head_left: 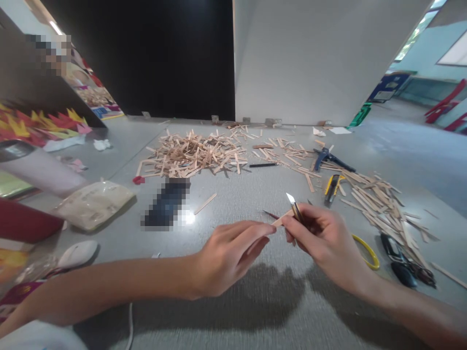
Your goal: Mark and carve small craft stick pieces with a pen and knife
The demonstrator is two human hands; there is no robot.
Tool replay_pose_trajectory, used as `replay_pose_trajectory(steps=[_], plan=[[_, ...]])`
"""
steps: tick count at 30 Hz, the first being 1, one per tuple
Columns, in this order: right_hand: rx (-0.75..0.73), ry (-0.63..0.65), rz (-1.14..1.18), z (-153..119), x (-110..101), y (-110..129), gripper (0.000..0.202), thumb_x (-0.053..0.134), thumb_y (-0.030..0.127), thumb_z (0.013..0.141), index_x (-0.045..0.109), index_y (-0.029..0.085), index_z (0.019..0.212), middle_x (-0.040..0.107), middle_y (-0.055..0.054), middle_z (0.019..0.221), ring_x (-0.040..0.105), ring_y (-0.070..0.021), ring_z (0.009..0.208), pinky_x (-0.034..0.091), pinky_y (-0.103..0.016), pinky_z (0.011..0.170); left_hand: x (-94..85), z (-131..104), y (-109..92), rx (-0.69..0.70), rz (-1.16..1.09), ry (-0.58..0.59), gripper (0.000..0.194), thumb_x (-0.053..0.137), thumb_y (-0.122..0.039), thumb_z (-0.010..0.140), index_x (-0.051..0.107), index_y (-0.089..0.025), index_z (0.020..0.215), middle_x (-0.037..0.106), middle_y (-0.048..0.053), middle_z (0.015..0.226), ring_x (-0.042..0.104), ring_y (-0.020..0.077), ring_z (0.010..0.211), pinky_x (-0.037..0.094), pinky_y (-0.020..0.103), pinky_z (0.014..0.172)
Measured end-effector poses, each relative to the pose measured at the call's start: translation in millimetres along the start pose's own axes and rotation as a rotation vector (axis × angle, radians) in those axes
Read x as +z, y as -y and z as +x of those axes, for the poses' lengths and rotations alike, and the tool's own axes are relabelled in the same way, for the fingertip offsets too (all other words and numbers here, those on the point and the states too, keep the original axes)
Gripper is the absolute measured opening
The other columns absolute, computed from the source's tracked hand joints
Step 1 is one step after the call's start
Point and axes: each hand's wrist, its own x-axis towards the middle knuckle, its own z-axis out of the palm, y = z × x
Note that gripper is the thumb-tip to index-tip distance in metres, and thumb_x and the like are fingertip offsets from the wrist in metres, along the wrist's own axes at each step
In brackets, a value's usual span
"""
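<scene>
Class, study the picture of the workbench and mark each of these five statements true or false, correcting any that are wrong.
1. The right hand holds a knife with its blade pointing upward. True.
2. The left hand is touching nothing. False: the left hand has its fingertips on a thin wooden stick.
3. A loose stick lies apart from the large pile of sticks. True.
4. The yellow-and-black cutter lies left of that pile. False: the yellow-and-black cutter lies to its right.
5. The white mouse is beyond the right hand. False: the white mouse is on the left side.
</scene>
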Motion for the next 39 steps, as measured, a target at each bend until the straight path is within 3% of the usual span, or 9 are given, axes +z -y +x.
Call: replay_pose_trajectory(steps=[6, 13, 17, 20, 28, 31, 39], plan=[[0.051, 0.032, 0.042, 2, -2, 0, 0.041, 0.068, 0.046, 0.097, 0.061, 0.020, 0.066, 0.047, 0.005, 0.056, 0.034, -0.0076, 0.047, 0.025, -0.022, 0.041, 2.3, -3, -2, -0.075, 0.087, -0.083, 0.012, 0.056, -0.013, 0.111, 0.061, -0.022, 0.105, 0.079, -0.001, 0.084, 0.062, 0.0081, 0.055, 0.052, 0.018, 0.059], [0.020, 0.011, 0.009, 2, -2, -2, 0.040, 0.067, 0.046, 0.098, 0.061, 0.021, 0.067, 0.050, 0.004, 0.057, 0.037, -0.0086, 0.048, 0.027, -0.023, 0.040, -1.5, -1, -5, -0.182, 0.029, -0.020, 0.016, 0.060, -0.008, 0.105, 0.056, -0.024, 0.103, 0.077, -0.004, 0.084, 0.065, 0.0084, 0.060, 0.049, 0.017, 0.059], [-0.009, 0.002, -0.009, 2, -2, -4, 0.038, 0.067, 0.044, 0.098, 0.062, 0.021, 0.068, 0.054, 0.003, 0.059, 0.041, -0.0091, 0.049, 0.030, -0.022, 0.041, -1.6, 2, -7, -0.289, -0.032, -0.016, 0.014, 0.061, -0.013, 0.105, 0.055, -0.025, 0.103, 0.073, -0.006, 0.078, 0.056, 0.0074, 0.052, 0.043, 0.017, 0.053], [-0.018, 0.006, -0.004, 1, -2, -4, 0.037, 0.067, 0.042, 0.098, 0.063, 0.020, 0.068, 0.053, 0.003, 0.058, 0.041, -0.0088, 0.049, 0.030, -0.022, 0.042, -2.0, 4, -7, -0.380, -0.156, 0.010, 0.009, 0.061, -0.018, 0.106, 0.054, -0.024, 0.104, 0.075, -0.004, 0.079, 0.057, 0.0082, 0.050, 0.041, 0.018, 0.049], [-0.031, 0.011, 0.006, 4, -2, -5, 0.035, 0.067, 0.041, 0.099, 0.064, 0.020, 0.071, 0.058, 0.003, 0.060, 0.042, -0.0085, 0.048, 0.033, -0.023, 0.043, -6.6, 13, -9, -0.668, -0.463, 0.083, 0.006, 0.057, -0.027, 0.105, 0.056, -0.022, 0.107, 0.084, 0.006, 0.092, 0.073, 0.0138, 0.063, 0.050, 0.020, 0.052], [-0.032, 0.009, -0.002, 5, -2, -5, 0.036, 0.067, 0.043, 0.099, 0.063, 0.021, 0.070, 0.058, 0.003, 0.060, 0.042, -0.0090, 0.047, 0.034, -0.023, 0.043, -7.8, 16, -10, -0.710, -0.512, 0.096, 0.008, 0.058, -0.028, 0.105, 0.059, -0.021, 0.102, 0.083, 0.007, 0.092, 0.072, 0.0137, 0.065, 0.047, 0.020, 0.050], [-0.036, 0.013, -0.020, 7, -3, -5, 0.036, 0.066, 0.043, 0.099, 0.063, 0.021, 0.070, 0.056, 0.003, 0.059, 0.043, -0.0094, 0.047, 0.033, -0.023, 0.043, -8.3, 22, -7, -0.769, -0.667, 0.092, 0.025, 0.065, -0.040, 0.104, 0.062, -0.019, 0.090, 0.080, 0.007, 0.091, 0.067, 0.0121, 0.061, 0.056, 0.024, 0.059]])
